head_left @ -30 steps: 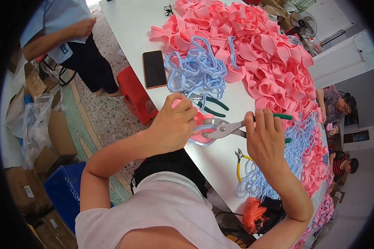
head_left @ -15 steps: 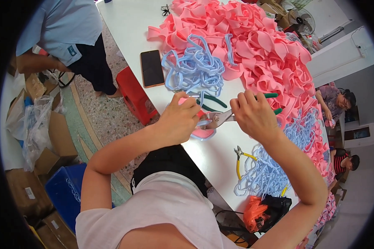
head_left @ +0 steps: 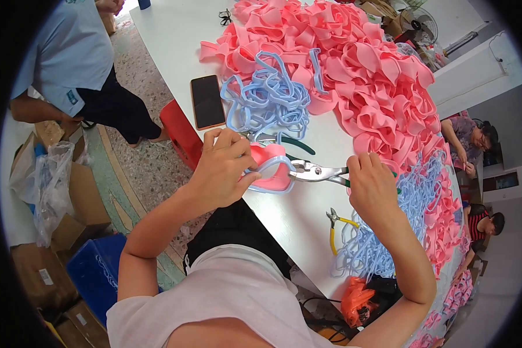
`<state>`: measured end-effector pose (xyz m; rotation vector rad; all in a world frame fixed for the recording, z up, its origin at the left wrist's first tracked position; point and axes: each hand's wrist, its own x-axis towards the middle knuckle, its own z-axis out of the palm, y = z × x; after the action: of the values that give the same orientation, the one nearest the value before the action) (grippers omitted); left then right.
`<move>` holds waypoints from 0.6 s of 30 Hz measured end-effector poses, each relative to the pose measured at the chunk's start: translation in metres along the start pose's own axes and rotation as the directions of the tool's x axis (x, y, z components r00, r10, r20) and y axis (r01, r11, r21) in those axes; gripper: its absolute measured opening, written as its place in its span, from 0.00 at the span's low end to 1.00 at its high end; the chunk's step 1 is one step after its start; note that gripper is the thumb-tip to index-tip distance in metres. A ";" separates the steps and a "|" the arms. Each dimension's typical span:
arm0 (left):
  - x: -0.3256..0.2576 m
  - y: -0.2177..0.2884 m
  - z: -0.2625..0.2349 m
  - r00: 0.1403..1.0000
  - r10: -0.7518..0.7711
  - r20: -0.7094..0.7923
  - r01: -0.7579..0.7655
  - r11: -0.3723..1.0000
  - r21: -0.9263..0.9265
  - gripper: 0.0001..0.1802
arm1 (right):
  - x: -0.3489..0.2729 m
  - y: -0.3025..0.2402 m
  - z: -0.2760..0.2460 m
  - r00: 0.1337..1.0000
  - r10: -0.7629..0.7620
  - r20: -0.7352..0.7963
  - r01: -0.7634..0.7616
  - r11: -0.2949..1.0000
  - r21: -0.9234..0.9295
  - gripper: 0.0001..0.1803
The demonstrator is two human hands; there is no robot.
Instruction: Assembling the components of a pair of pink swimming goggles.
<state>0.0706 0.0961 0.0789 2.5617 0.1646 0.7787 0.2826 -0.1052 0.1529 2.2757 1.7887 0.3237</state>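
My left hand (head_left: 221,168) pinches a curved pink foam piece (head_left: 279,178) edged with a light blue strip (head_left: 265,189). In my right hand (head_left: 372,185) are steel pliers (head_left: 318,171) with green handles, gripped around the handles. The jaws meet the blue edge at the right side of the pink piece; whether they clamp it is too small to tell. Just beyond my left hand lies a tangle of light blue strips (head_left: 272,101). A second green-handled tool (head_left: 293,144) rests on the table beside it, partly hidden.
A large heap of pink foam pieces (head_left: 354,69) covers the far table. Yellow-handled cutters (head_left: 334,229) lie near more blue strips (head_left: 368,249). A phone (head_left: 207,102) sits by the left edge, near a red stool (head_left: 181,130). One person (head_left: 69,52) stands at left; others sit at right.
The pliers have moved right and now lie more level, at the right side of the pink piece. My left hand has shifted left, and the pink piece shows more fully.
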 end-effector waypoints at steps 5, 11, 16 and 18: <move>0.006 0.000 0.008 0.999 -0.050 -0.010 0.050 0.999 0.016 0.09 | 0.011 0.006 0.021 0.999 0.043 0.013 -0.043 0.999 -0.030 0.05; 0.004 -0.019 0.033 0.948 -0.307 -0.078 0.292 0.942 -0.165 0.09 | 0.005 0.007 0.052 0.977 0.211 -0.014 -0.175 0.847 0.502 0.18; 0.007 -0.024 0.039 0.827 -0.562 -0.014 0.486 0.727 -0.485 0.10 | -0.021 -0.012 0.067 0.948 0.278 0.155 -0.294 0.577 0.762 0.24; 0.010 -0.020 0.044 0.818 -0.574 -0.027 0.488 0.718 -0.495 0.11 | -0.021 -0.020 0.069 0.946 0.265 0.186 -0.305 0.540 0.784 0.25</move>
<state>0.1036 0.0987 0.0423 1.8320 0.6629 0.7054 0.2806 -0.1235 0.0806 3.1529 1.7249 -0.6689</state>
